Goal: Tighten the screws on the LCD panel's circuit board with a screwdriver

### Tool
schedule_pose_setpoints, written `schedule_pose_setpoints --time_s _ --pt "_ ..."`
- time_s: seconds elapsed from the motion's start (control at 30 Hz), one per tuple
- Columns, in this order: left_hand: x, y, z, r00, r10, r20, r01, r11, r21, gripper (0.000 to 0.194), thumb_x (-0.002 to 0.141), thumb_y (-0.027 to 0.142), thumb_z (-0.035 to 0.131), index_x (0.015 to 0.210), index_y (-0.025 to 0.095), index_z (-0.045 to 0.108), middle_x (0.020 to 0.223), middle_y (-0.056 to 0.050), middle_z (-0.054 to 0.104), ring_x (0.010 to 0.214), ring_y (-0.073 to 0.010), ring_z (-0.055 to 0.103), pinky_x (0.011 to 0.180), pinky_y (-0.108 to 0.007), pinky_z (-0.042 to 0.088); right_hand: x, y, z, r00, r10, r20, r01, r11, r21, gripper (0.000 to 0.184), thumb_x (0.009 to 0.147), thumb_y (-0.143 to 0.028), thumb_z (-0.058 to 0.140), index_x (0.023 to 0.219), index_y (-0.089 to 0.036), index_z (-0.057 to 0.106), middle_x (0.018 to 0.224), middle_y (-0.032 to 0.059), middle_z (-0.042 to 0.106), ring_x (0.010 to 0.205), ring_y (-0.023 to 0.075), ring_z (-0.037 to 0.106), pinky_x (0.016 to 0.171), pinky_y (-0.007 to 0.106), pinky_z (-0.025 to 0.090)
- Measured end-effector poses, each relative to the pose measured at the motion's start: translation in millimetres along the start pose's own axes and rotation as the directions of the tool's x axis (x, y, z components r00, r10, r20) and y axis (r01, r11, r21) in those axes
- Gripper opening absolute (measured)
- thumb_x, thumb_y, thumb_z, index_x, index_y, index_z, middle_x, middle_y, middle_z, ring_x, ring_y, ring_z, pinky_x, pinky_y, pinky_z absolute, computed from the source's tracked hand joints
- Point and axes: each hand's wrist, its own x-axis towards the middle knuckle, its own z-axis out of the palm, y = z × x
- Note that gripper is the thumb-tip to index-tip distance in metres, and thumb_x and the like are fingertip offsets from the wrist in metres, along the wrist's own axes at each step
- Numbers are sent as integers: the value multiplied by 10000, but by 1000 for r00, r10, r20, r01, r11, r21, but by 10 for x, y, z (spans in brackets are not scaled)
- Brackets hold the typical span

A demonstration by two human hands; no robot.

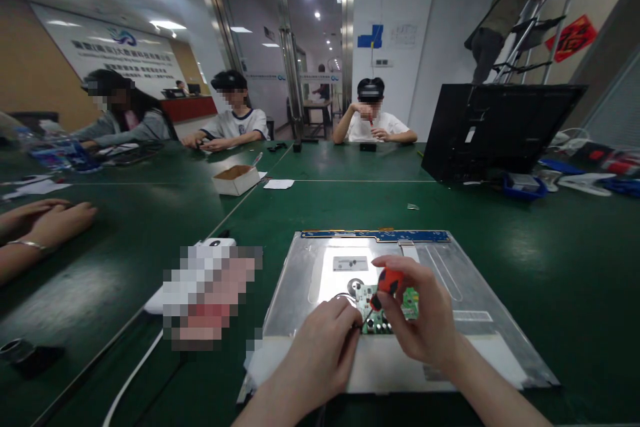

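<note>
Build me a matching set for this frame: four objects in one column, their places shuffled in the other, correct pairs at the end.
Things:
1. screwdriver with a red-and-black handle
2. long, narrow blue circuit strip
3. small open box with white sides
4. large black flat screen

Places:
A. on the right side of the green table
B. along the far edge of the silver metal panel
C. in the right hand
D. beyond and left of the panel

Pairs: 1-C, 2-B, 3-D, 4-A
</note>
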Motion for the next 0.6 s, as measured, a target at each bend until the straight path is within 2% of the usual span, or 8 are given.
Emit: schedule_pose_setpoints --time_s 0.1,0.23,0.33,0.43,0.6 --pt "-3 -6 3 1000 -2 2 2 1000 2 177 882 71 451 935 191 570 983 -82 633 880 -236 580 727 -325 450 -12 12 39 998 -8 -66 9 1000 19 390 884 -137 602 1212 -256 426 1101 77 700 593 107 632 509 242 529" --pt "-3 -6 5 1000 2 -3 -2 1000 -9 175 880 74 455 937 194 569 981 -78 634 878 -232 581 742 -329 456 -22 24 74 995 2 -104 7 996 84 451 877 -112 611 1248 -248 394 1101 83 687 565 90 602 529 240 541" --pt "-1 6 -1 1000 3 -7 -3 1000 -13 173 887 80 454 941 191 575 984 -80 636 881 -228 582 736 -322 459 -20 34 57 998 -6 -64 12 995 94 456 887 -105 596 1264 -251 386 1158 99 669 615 102 619 540 249 550" --pt "2 19 -7 1000 -5 -5 5 1000 0 175 886 79 450 932 187 580 978 -84 636 882 -230 578 734 -323 458 -7 38 19 1000 -17 -6 17 997 73 440 916 -108 545 1309 -242 398 1181 114 634 769 147 661 531 244 552" --pt "-3 13 -1 1000 3 -11 -3 1000 4 170 883 83 451 921 189 578 960 -79 634 872 -232 583 722 -330 451 14 31 -13 999 1 54 1 999 -37 404 964 -131 456 1349 -255 453 1177 111 598 913 188 664 570 264 584"
